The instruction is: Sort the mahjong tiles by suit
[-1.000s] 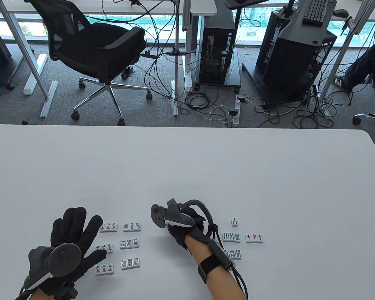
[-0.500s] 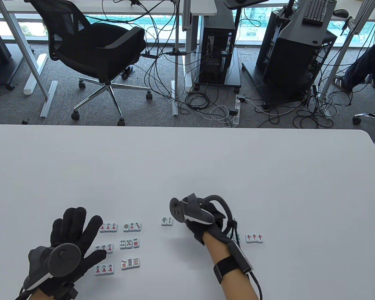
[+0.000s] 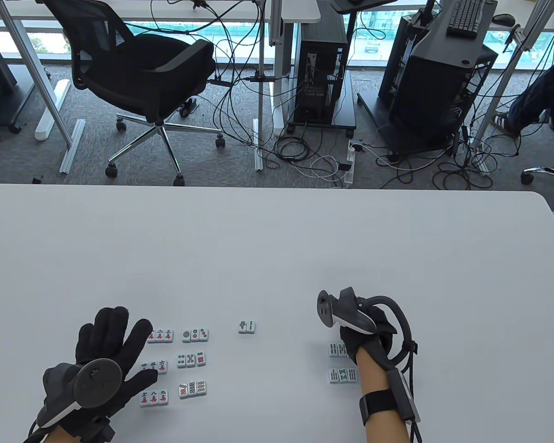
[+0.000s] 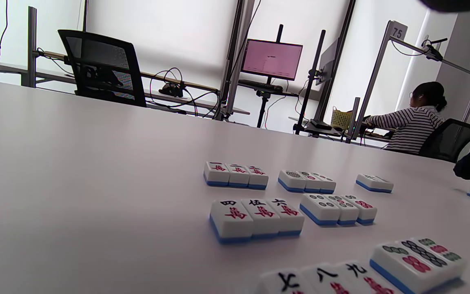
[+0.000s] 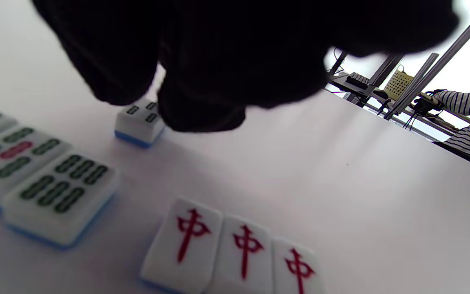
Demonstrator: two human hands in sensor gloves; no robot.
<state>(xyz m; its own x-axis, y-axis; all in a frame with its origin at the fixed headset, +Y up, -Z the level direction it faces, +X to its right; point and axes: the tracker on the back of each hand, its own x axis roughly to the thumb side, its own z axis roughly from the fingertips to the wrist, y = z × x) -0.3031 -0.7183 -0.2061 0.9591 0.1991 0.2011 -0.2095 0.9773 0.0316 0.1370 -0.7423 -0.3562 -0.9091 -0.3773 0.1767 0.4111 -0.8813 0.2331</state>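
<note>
Since half a second ago the right hand (image 3: 367, 330) has slid off to the right, so it now covers the spot above the bamboo rows, and the pair of tiles (image 3: 246, 326) it left mid-table sits alone, well apart from both hands.

Table view: left hand (image 3: 106, 350) lies flat with fingers spread, fingertips just beside the character rows (image 3: 159, 336); the dot rows (image 3: 195, 335) sit right of those. Two bamboo rows (image 3: 341, 375) peek out just left of the right wrist. Can't tell from up here what the right fingers are doing (tracker's in the way).

Left wrist view: character rows (image 4: 256, 212) and dot rows (image 4: 338, 206) sit in neat threes on the white table (image 4: 76, 171), with the pair (image 4: 374, 182) farther back.

Right wrist view: the gloved fingers (image 5: 200, 108) hang over a single bamboo tile (image 5: 139, 120), curled down at it; whether they actually touch or pinch it, I can't tell. Three red-character tiles (image 5: 239, 249) lie in a row nearer the camera, and a bamboo row (image 5: 35, 175) is on the left.
</note>
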